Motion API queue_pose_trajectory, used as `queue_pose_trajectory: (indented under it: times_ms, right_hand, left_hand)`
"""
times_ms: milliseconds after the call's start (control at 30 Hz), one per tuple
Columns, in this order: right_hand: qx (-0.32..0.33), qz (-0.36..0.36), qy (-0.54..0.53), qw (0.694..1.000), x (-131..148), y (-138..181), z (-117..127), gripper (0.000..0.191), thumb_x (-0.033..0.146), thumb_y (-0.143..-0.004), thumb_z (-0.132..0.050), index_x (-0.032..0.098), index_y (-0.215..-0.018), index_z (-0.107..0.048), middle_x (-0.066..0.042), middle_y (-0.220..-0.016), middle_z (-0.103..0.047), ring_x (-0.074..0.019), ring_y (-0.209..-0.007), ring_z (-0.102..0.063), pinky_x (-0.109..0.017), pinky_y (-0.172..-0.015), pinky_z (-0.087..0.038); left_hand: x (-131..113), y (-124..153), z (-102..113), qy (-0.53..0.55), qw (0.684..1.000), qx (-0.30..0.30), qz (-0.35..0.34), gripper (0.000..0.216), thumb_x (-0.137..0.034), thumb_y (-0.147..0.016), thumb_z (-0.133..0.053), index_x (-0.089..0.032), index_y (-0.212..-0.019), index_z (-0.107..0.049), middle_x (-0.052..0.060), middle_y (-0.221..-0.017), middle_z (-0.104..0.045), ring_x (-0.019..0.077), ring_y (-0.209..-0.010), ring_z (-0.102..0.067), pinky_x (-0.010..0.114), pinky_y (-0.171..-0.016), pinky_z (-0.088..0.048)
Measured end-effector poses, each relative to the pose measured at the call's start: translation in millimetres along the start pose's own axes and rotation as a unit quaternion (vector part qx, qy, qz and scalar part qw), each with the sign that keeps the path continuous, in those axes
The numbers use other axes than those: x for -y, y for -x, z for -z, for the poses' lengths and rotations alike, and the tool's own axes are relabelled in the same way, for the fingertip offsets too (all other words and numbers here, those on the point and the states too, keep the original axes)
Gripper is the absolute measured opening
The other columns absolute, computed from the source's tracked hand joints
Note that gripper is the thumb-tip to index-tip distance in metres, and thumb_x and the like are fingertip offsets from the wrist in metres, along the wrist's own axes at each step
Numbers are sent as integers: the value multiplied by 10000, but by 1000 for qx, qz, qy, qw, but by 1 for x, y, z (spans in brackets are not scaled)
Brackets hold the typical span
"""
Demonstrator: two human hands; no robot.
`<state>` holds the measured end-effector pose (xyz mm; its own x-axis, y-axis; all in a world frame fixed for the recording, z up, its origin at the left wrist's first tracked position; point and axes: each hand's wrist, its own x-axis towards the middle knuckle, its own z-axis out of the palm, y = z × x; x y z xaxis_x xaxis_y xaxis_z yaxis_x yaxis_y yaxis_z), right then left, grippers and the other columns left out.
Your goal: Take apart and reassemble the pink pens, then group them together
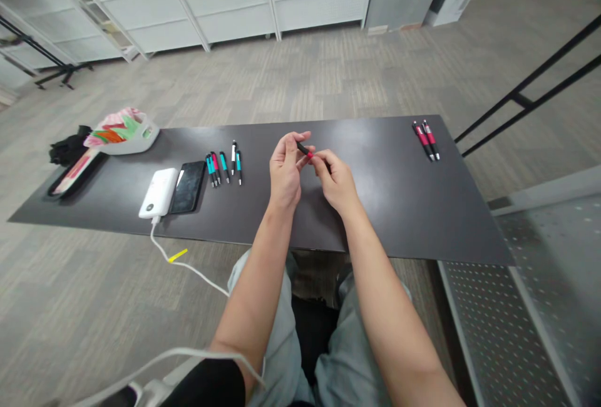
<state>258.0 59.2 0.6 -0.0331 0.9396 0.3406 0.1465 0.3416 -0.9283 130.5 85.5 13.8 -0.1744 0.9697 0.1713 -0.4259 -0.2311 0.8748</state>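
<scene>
Near the middle of the table, my left hand (284,172) pinches the black part of a pink and black pen (303,148) between thumb and fingers. The fingers of my right hand (337,185) are closed at the pen's pink section, and a dark piece shows by them. Whether the pen is in one piece or in parts cannot be made out. To the left of my hands lie several pens (225,168) with turquoise, pink and white barrels and dark grips. Two pink and black pens (426,140) rest side by side at the far right.
On the dark table (385,206) are a black phone (188,188) and a white power bank (158,193) with a white cable (201,274) running off the front edge. A white basket (145,138) of colourful items stands back left, beside a black tray (77,175) and black cloth (70,146).
</scene>
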Motion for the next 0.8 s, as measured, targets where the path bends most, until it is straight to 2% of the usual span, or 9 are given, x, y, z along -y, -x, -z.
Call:
queue_pose_trajectory:
  times_ms: [167,333,433,533,600,700,800]
  right_hand:
    - [-5,37,42,998,-5,-2,4,424,718,-1106,-723,296,-1103,-765,-96,-1072,-785,-319,-1013,-735,-478,-993,-623]
    - [16,54,81,995,-8,-8,8,479,684,-1207,-517,295,-1062,-757,-109,-1097,-777,-318,-1091,-741,-473,-1039,-607]
    - [26,44,89,995,-9,-9,8,366,629,-1185,-587,295,-1119,-722,-90,-1081,-773,-299,-1036,-730,-460,-1020,-606]
    - [51,14,83,995,-9,-10,8,314,597,-1132,-693,301,-1240,-700,-45,-963,-740,-279,-898,-700,-452,-953,-611]
    - [59,3,87,994,-9,-11,7,334,627,-1133,-681,304,-1210,-725,-43,-925,-713,-284,-884,-691,-457,-945,-608]
    - [58,16,91,994,-11,-14,6,389,647,-1163,-598,297,-1088,-750,-82,-988,-726,-302,-976,-710,-473,-1003,-600]
    - [55,16,89,994,-13,-15,4,314,609,-1109,-700,296,-1128,-723,-75,-1018,-735,-292,-947,-692,-464,-970,-608]
  left_hand:
    - [3,1,6,-13,1000,-15,-17,486,-759,-1045,-852,-275,-1040,-815,60,-1184,-885,196,-961,-859,285,-825,-683]
    - [5,-4,21,-47,999,-12,1,420,-696,-1041,-890,-280,-1096,-891,46,-1110,-882,141,-865,-814,239,-789,-640]
    - [5,-5,28,-55,998,-9,-4,407,-690,-1028,-907,-288,-1094,-914,31,-1068,-871,123,-821,-793,227,-746,-612]
    - [2,-7,33,-82,997,-13,-5,400,-679,-1018,-920,-282,-1063,-928,32,-1028,-865,129,-814,-783,239,-742,-609]
    - [-2,-8,36,-100,995,-11,3,378,-657,-1007,-938,-281,-1051,-942,29,-972,-857,132,-801,-768,246,-753,-610]
    - [-5,-9,38,-112,994,-9,9,330,-615,-993,-965,-288,-1042,-954,18,-885,-837,140,-787,-744,260,-775,-617]
    - [-5,-9,38,-119,993,-24,8,281,-578,-1008,-963,-300,-1050,-958,22,-899,-846,152,-790,-721,281,-780,-623]
